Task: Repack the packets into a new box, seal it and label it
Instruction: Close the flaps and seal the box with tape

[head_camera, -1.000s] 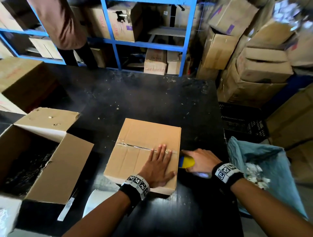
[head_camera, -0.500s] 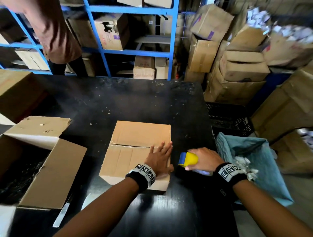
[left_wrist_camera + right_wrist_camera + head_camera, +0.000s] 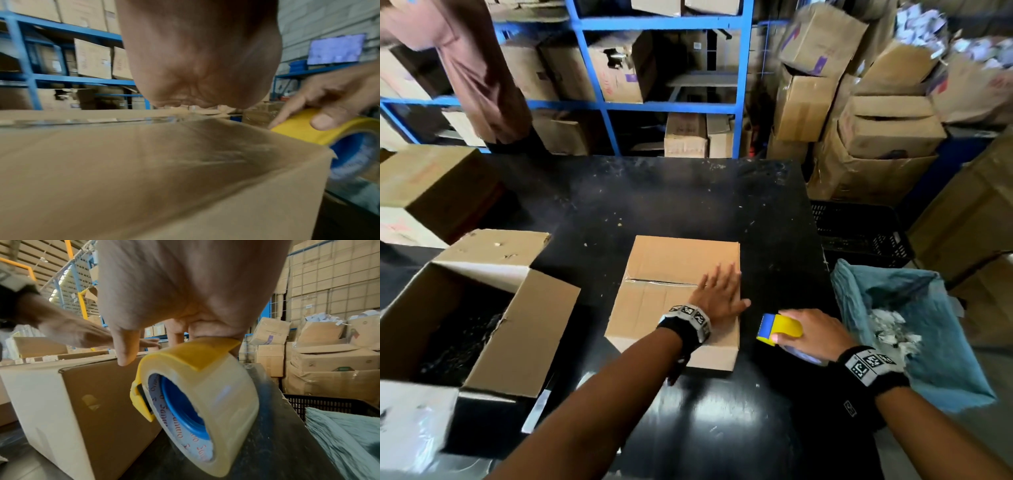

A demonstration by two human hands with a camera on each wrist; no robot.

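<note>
A closed brown cardboard box (image 3: pixel 661 298) (image 3: pixel 144 170) (image 3: pixel 86 402) sits mid-table with a strip of clear tape across its top seam. My left hand (image 3: pixel 719 296) lies flat on the box's right side, fingers straight and spread. To the box's right, my right hand (image 3: pixel 808 334) grips a yellow tape dispenser (image 3: pixel 779 329) (image 3: pixel 320 129) (image 3: pixel 191 394) holding a roll of clear tape with a blue core, held just above the black table (image 3: pixel 688 205). The dispenser is apart from the box.
An open, larger cardboard box (image 3: pixel 465 315) with dark contents stands at the left. A blue bag (image 3: pixel 914 329) of paper scraps hangs off the table's right edge, a black crate (image 3: pixel 859 236) behind it. Blue shelving (image 3: pixel 664 106) and stacked cartons fill the back; another person (image 3: pixel 469 68) stands far left.
My right hand has drawn the tape dispenser away from the box's right edge, towards me. My left hand has slid right along the box top and stays flat on it.
</note>
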